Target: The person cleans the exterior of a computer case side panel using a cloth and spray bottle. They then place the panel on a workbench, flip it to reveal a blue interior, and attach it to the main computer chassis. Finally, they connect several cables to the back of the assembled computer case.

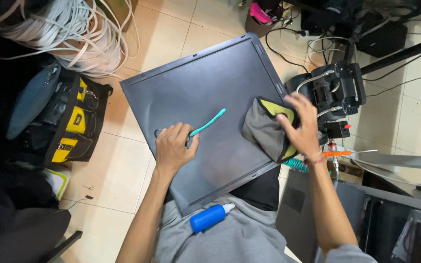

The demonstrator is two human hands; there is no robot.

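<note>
A large dark grey flat panel (205,83) rests across my lap, tilted. My left hand (174,146) presses on its lower left part and grips the end of a teal toothbrush (209,122) that lies slanted on the panel. My right hand (300,126) clutches a grey cloth with yellow-green trim (264,131) at the panel's right edge. A blue spray bottle with a white cap (209,217) lies on my grey shirt below the panel.
A coil of white cable (69,34) lies top left, above a black and yellow tool bag (71,124). A black device with cables (339,90) sits right of the panel, with an orange-handled tool (339,154) beneath it. Dark computer cases stand at lower right.
</note>
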